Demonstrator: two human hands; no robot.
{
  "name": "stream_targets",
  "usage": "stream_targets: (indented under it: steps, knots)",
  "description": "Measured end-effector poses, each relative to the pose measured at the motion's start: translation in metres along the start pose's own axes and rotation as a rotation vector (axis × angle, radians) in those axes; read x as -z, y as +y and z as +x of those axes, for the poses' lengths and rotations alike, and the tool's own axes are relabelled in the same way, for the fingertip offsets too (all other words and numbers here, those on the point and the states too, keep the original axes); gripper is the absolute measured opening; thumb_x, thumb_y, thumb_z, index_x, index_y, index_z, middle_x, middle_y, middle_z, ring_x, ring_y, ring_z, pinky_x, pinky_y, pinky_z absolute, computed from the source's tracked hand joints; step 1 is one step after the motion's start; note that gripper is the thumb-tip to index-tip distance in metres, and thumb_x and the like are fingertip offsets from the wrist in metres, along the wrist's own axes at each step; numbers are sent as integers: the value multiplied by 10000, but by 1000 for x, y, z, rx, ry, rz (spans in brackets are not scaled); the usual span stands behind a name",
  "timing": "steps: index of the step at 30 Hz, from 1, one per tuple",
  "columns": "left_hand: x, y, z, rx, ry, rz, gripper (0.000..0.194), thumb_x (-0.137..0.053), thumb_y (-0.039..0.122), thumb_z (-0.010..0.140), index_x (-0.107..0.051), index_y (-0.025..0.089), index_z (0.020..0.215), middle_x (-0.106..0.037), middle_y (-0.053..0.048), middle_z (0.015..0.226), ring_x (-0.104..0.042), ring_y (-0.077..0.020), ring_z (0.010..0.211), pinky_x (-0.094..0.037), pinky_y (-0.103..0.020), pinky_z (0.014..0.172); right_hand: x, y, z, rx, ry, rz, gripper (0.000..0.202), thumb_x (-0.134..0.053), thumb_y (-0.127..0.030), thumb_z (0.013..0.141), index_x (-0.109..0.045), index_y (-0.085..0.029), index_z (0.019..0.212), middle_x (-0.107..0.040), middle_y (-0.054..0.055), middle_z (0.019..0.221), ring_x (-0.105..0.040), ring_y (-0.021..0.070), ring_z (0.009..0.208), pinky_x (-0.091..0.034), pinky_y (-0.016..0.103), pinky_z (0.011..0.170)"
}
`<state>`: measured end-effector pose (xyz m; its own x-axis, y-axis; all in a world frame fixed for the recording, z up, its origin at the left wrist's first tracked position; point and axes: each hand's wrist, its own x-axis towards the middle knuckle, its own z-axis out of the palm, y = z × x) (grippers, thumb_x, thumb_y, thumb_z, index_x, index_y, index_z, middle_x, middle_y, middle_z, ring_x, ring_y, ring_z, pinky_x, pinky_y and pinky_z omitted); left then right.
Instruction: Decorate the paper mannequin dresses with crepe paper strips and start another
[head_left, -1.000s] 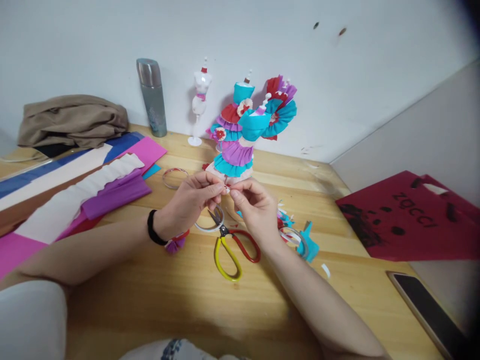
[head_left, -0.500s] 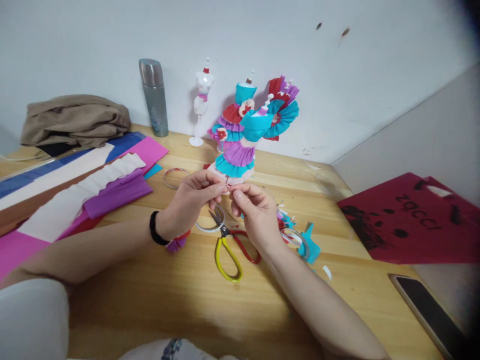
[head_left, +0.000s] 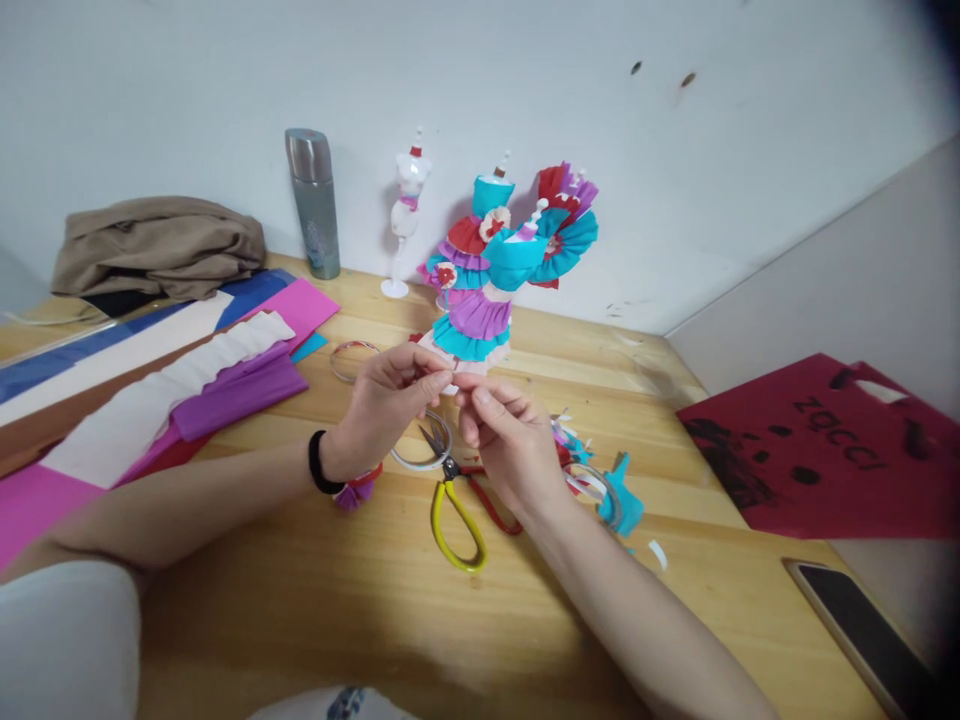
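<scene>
My left hand (head_left: 394, 400) and my right hand (head_left: 510, 425) meet fingertip to fingertip above the table, each in a pinch. Whatever lies between the fingers is too small to make out. Just behind them stands a small dress form (head_left: 480, 310) in turquoise, purple and pale pink ruffled paper. Below the hands lie scissors (head_left: 456, 520) with one yellow and one red handle, their blades over a roll of tape (head_left: 421, 455). A red and purple ruffled paper piece (head_left: 354, 492) shows partly under my left wrist.
Left are stacked coloured paper sheets (head_left: 180, 390), a brown cloth (head_left: 157, 245) and a bottle (head_left: 313, 205). Behind stand a bare white dress form (head_left: 409, 200) and other dressed forms (head_left: 566, 230). Right are paper scraps (head_left: 621, 498), a red bag (head_left: 817, 450) and a phone (head_left: 862, 625).
The whole view has shifted slightly, with things sitting a little lower in the picture. My hands stay pinched together in nearly the same place, the right fingers turned slightly.
</scene>
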<state>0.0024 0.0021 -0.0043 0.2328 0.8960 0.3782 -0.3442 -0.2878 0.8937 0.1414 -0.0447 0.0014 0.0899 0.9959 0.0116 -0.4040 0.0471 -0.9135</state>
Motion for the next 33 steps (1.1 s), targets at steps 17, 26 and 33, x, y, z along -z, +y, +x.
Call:
stream_targets:
  steps: [17, 26, 33]
  knots:
    - [15, -10, -8, -322, -105, 476, 84, -727, 221, 858, -800, 261, 854, -745, -46, 934, -671, -187, 869, -526, -320, 863, -1, 4, -4, -160, -91, 197, 259, -904, -349, 650, -711, -187, 707, -465, -74, 517, -336, 49, 443, -298, 191, 433]
    - [29, -3, 0, -722, -304, 865, 236, -593, 253, 929, -810, 286, 844, -772, -56, 838, -564, -167, 610, -371, -320, 583, 0, 7, -1, -164, -168, 217, 338, -844, -335, 710, -551, -184, 638, -356, -84, 531, -245, 50, 457, -270, 185, 425]
    - [27, -5, 4, -473, -397, 917, 207, -643, 290, 901, -792, 253, 1040, -781, -100, 877, -604, -199, 635, -440, -354, 633, -1, 5, -1, -139, -155, 215, 373, -876, -391, 679, -555, -201, 676, -336, -88, 545, -218, 65, 472, -253, 197, 424]
